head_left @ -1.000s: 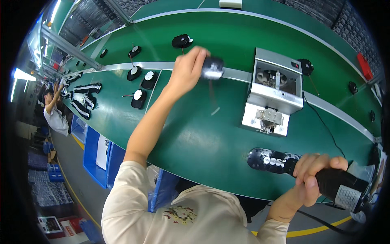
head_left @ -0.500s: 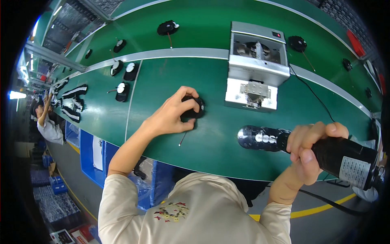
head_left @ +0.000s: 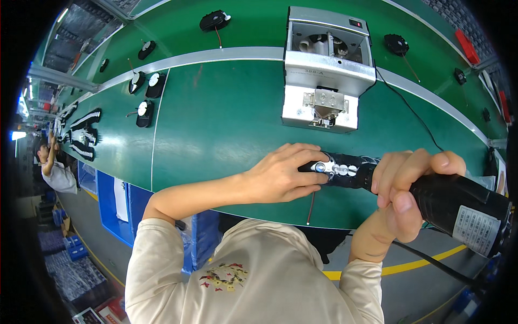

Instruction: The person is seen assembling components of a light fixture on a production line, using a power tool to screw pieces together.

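Note:
My right hand (head_left: 404, 189) is wrapped around a black corded power tool (head_left: 456, 210), held level with its front end pointing left. At that front end my left hand (head_left: 280, 173) has its fingers closed on a small black part (head_left: 308, 167), mostly hidden under the fingers. A thin red wire (head_left: 311, 208) hangs down from beneath the left hand. The part and the tool's tip meet or overlap; whether they touch cannot be made out.
A silver benchtop machine (head_left: 326, 75) stands behind my hands on the green bench (head_left: 216, 119). Several black parts with white discs (head_left: 144, 113) lie at left and on the green back strip. Blue bins (head_left: 116, 213) stand below the bench edge; a person (head_left: 56, 167) sits at far left.
My left hand has moved right, from the bench to the tool's front end, carrying the black part and its wire. My right hand still holds the tool in nearly the same place.

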A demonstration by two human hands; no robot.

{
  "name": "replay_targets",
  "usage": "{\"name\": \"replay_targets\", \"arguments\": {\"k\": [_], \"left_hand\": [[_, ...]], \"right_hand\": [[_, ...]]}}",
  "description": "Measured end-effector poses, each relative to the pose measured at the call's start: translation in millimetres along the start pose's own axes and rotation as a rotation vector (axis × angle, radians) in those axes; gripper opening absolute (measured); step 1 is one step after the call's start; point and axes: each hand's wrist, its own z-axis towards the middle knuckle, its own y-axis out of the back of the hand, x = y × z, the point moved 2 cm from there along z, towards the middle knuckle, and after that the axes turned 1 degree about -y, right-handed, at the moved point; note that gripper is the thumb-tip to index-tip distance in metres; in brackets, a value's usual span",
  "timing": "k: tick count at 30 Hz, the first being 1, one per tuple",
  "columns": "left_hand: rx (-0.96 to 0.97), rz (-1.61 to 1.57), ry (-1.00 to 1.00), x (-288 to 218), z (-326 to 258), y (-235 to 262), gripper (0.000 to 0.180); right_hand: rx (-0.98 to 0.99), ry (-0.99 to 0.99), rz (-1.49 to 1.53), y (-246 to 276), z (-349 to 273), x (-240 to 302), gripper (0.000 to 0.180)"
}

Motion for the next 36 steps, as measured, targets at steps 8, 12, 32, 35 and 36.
{"name": "replay_targets", "arguments": {"k": [8,12,32,35,36], "left_hand": [[0.043,-0.035,0.041,-0.2,1.7,-3.0,0.022],[-0.012,-0.041,0.001,8.5,-3.3,-9.6,0.019],[-0.064,-0.064,-0.040,28.9,-28.5,-0.2,0.016],[-0.066,-0.068,-0.048,28.8,-27.5,-1.8,0.016],[-0.077,-0.068,-0.053,28.4,-26.6,-2.4,0.016]], "right_hand": [[0.073,0.013,-0.003,-0.7,5.9,3.0,0.056],[0.129,0.044,-0.006,-9.8,31.4,-3.0,0.053],[0.101,-0.107,-0.131,-36.7,61.9,-57.1,0.045],[0.185,-0.135,0.029,-36.1,40.9,-38.4,0.047],[0.090,-0.141,0.012,-38.1,32.5,-33.0,0.044]]}}
